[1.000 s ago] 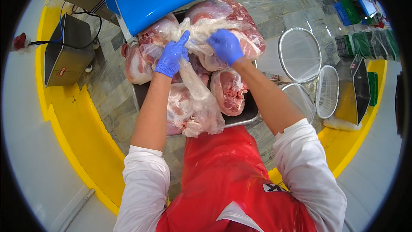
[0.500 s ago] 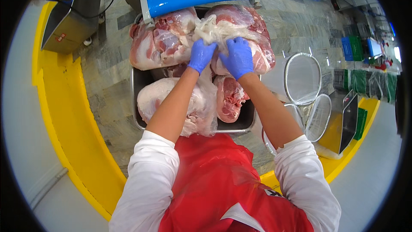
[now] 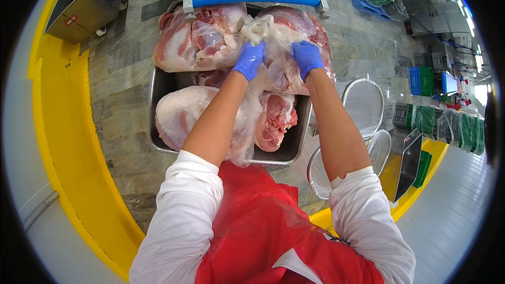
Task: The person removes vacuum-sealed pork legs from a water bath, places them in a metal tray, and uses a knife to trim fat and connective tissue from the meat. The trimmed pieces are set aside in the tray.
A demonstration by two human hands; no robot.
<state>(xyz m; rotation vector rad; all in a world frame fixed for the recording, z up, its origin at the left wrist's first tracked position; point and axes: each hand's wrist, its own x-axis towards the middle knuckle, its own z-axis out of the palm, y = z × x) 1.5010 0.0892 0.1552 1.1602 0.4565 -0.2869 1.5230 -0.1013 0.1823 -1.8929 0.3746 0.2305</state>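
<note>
While you lean over the dark metal tub (image 3: 179, 80), your left hand (image 3: 250, 60) and right hand (image 3: 307, 59), both gloved, have their fingers curled closed on clear plastic film (image 3: 271, 34). That film lies bunched across the upper-right meat cut (image 3: 284, 76), and your right hand is against that cut's far side. Beside your left hand sits the upper-left cut (image 3: 210, 39). Nearer you in the tub lie a pale, rounded cut (image 3: 181, 113) and a smaller red one (image 3: 274, 121).

hands (image 3: 250, 60) (image 3: 307, 59) wider apart vs half-sec ago
</note>
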